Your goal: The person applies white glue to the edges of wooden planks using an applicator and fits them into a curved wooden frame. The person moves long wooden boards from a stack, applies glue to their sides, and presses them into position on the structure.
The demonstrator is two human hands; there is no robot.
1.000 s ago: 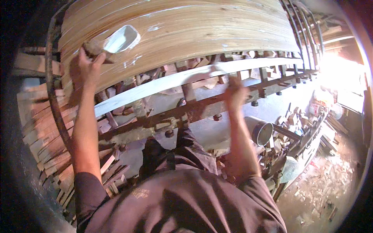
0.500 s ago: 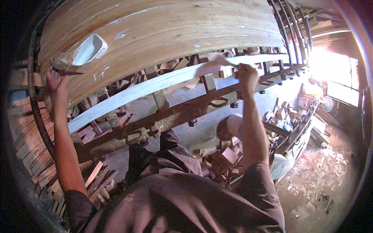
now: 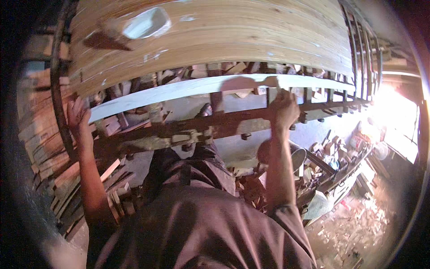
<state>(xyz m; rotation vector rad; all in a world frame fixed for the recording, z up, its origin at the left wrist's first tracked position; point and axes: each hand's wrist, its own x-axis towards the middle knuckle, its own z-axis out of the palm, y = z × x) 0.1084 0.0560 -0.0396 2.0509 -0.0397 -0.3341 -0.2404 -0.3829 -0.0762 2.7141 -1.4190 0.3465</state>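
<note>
A long wooden strip point(image 3: 179, 89), its upper face coated white, lies across the metal clamp rack in front of me. My left hand point(image 3: 79, 115) is at its left end, fingers bent against the wood; blur hides the exact grip. My right hand point(image 3: 284, 110) is closed on a small flat tool point(image 3: 270, 81) at the strip's right half, its handle mostly covered by my fingers. The hand throws a shadow on the strip. Beyond, a cut-open white container point(image 3: 148, 23) with white stuff inside rests on a wide wooden panel point(image 3: 251, 38).
A rusty metal beam point(image 3: 233, 125) runs along the rack before my body. Dark bars point(image 3: 58, 85) rise at the left end, with more at the right. Stacked boards point(image 3: 38, 130) stand at left. Wood offcuts point(image 3: 251, 190) lie below, and scraps point(image 3: 354, 228) litter the floor at right.
My view has shifted, so the panel and container appear higher and farther right. My left hand has come from beside the container down to the strip's end. My right hand has moved left along the strip.
</note>
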